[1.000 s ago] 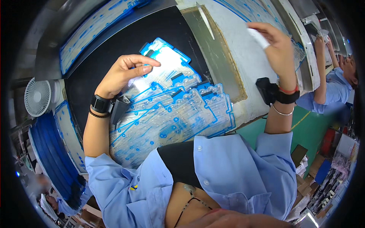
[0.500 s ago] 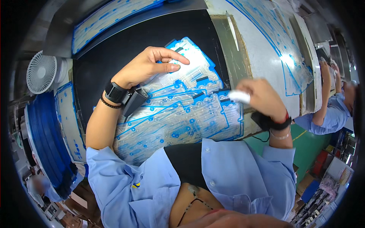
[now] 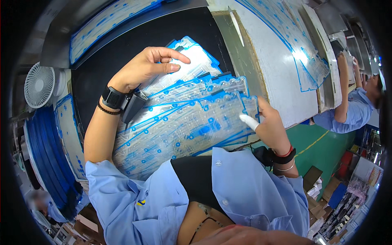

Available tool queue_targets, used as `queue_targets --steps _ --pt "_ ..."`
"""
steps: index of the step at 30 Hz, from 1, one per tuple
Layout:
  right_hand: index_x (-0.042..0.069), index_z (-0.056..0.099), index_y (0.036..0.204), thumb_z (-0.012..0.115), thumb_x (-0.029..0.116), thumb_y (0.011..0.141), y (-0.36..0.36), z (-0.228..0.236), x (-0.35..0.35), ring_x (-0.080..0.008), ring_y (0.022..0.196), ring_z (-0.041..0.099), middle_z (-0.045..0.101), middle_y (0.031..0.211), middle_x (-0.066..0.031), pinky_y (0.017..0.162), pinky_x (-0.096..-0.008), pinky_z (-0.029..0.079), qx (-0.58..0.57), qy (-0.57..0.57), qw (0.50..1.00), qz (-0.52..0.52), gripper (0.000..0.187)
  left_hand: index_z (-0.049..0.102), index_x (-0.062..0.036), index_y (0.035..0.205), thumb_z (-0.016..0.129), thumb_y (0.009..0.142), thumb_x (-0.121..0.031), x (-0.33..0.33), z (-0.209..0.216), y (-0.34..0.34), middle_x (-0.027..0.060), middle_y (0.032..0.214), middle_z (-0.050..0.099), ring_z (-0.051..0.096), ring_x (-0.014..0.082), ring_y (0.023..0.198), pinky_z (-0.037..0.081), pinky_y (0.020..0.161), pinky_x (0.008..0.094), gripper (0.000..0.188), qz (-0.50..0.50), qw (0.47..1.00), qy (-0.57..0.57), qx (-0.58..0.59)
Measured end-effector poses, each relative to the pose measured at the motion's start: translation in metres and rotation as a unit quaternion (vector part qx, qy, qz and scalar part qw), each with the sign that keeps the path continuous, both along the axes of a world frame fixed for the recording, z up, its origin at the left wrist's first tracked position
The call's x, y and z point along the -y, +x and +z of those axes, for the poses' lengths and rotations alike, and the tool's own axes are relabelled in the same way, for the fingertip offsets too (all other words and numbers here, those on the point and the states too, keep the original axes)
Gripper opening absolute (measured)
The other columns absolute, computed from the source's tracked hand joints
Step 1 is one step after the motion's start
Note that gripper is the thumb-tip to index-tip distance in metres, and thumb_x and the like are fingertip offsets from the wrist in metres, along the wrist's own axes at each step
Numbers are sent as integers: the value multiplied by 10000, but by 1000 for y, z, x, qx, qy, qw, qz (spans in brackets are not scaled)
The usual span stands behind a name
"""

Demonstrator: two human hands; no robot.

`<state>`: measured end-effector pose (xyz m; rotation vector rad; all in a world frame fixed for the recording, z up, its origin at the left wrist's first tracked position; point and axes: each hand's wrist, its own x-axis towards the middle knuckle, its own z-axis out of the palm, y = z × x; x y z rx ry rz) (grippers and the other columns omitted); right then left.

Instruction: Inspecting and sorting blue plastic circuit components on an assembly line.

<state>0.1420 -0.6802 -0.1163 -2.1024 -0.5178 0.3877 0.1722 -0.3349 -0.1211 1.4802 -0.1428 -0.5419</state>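
Observation:
Several clear plastic circuit sheets with blue edges and dark tabs lie fanned out in front of me. My right hand (image 3: 269, 124) grips the right end of the nearest circuit sheet (image 3: 192, 126); a white cover wraps its thumb, which lies on top, and the other fingers are partly hidden at the edge. My left hand (image 3: 157, 63) hovers over or rests on the far circuit sheet (image 3: 196, 59), which reflects bright light. Its index finger and thumb stretch out apart with nothing between them; the remaining fingers curl underneath.
The sheets lie on a black mat (image 3: 122, 49). Beyond its right side is a white pen-like tool (image 3: 237, 28). More circuit sheets (image 3: 308, 71) lie at the far right. A white fan (image 3: 39, 84) stands at the left, and a co-worker's arm (image 3: 342, 94) shows at the right.
My right hand has come down from above the sheets' right end and taken hold of the nearest sheet's edge. That sheet's right end has shifted. My left hand keeps its pose.

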Motion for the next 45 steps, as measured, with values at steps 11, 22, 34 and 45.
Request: queue_targets --steps 11,22,34,45 --pt "-39 479 1250 619 -71 854 -16 3 27 -128 1000 601 640 1112 -108 879 -266 488 -262 140 954 -26 421 696 -55 1080 684 837 -61 -1 0 0 70 854 693 589 53 652 425 548 148 243 5 999 29 13" --pt "-54 644 996 585 107 933 -12 -3 26 -57 753 531 641 828 -28 661 -204 446 -165 74 980 -83 183 699 -69 1079 699 833 -79 0 -6 0 81 913 693 585 60 696 440 579 163 246 15 999 29 5" --pt "-35 611 1131 526 41 943 -8 14 33 -95 824 546 649 913 -60 756 -232 462 -207 35 978 5 220 707 -76 1067 700 832 -83 -2 -5 -1 89 986 698 605 78 717 472 630 171 235 28 997 67 1" --pt "40 419 1388 500 -22 931 -6 18 39 -80 858 560 653 955 -48 768 -222 464 -309 85 947 13 468 708 -72 1062 689 831 -61 4 -1 -3 61 811 679 540 47 606 394 529 159 232 21 999 35 24"
